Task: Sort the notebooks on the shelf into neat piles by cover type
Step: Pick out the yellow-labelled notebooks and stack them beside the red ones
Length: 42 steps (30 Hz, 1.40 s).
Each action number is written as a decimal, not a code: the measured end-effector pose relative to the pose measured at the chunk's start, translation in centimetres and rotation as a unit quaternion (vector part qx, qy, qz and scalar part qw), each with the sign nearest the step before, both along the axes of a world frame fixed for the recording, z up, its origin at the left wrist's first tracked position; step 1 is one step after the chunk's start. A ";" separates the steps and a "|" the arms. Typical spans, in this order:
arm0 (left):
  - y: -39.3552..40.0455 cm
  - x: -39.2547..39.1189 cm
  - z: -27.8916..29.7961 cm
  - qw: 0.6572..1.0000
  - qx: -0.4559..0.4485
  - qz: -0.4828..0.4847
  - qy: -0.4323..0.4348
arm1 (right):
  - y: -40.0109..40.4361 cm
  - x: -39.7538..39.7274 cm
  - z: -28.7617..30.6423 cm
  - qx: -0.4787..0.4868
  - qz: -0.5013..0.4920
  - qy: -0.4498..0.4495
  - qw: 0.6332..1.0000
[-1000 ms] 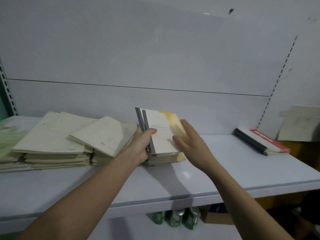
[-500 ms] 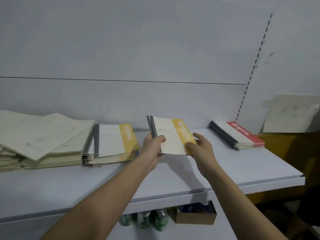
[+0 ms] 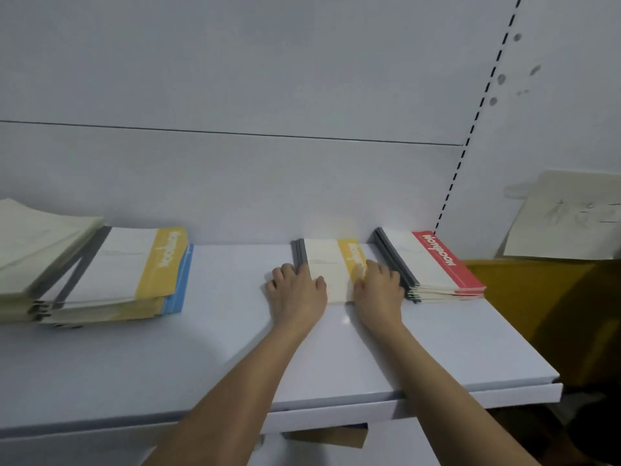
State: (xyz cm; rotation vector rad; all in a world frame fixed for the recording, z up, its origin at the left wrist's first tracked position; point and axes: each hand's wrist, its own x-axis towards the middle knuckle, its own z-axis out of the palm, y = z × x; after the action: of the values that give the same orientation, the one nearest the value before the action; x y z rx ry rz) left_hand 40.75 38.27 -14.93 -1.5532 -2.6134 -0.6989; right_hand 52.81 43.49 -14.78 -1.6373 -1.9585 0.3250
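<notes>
- Spanning the lower frame, the white shelf carries every pile.
- Left of centre, a mixed stack shows a yellow-banded cover over a blue edge.
- At right, the red-banded pile lies just beside the hands.
- In the centre, the yellow-banded notebooks lie flat, the left hand curled on their grey spine, the right hand pressing the yellow edge, fingers loosely bent.
- Uneven pushing could skew them into the red-banded pile.
</notes>
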 end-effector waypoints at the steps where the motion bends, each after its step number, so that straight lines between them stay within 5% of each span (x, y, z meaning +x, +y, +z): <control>1: 0.1 -0.1 -0.1 1.000 0.002 -0.002 -0.003 | 0.0 0.1 -0.2 0.012 0.003 -0.006 1.000; 10: 0.3 -0.5 0.0 0.997 0.015 -0.034 -0.073 | 0.4 0.4 -0.6 0.032 0.034 -0.018 0.999; 27: 0.3 0.1 -0.2 0.995 -0.014 -0.075 -0.057 | 0.3 -0.3 -0.9 0.074 -0.018 -0.093 0.993; 33: -3.6 -2.5 2.2 0.992 0.050 -0.113 -0.036 | -2.6 -2.2 1.5 0.185 0.098 -0.034 0.977; 36: -7.6 -7.7 5.1 0.990 0.087 -0.110 -0.004 | -5.7 -5.8 3.3 0.115 0.144 0.071 0.980; 42: -15.8 -20.4 10.2 0.995 0.023 -0.050 0.081 | -12.9 -17.2 6.2 0.083 0.322 -0.018 0.943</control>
State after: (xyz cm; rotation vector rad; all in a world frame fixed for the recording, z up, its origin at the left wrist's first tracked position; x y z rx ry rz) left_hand 20.34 22.46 -4.69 -1.6624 -2.4019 -0.6075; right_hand 35.61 30.57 -8.62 -0.8648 -2.4347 0.3589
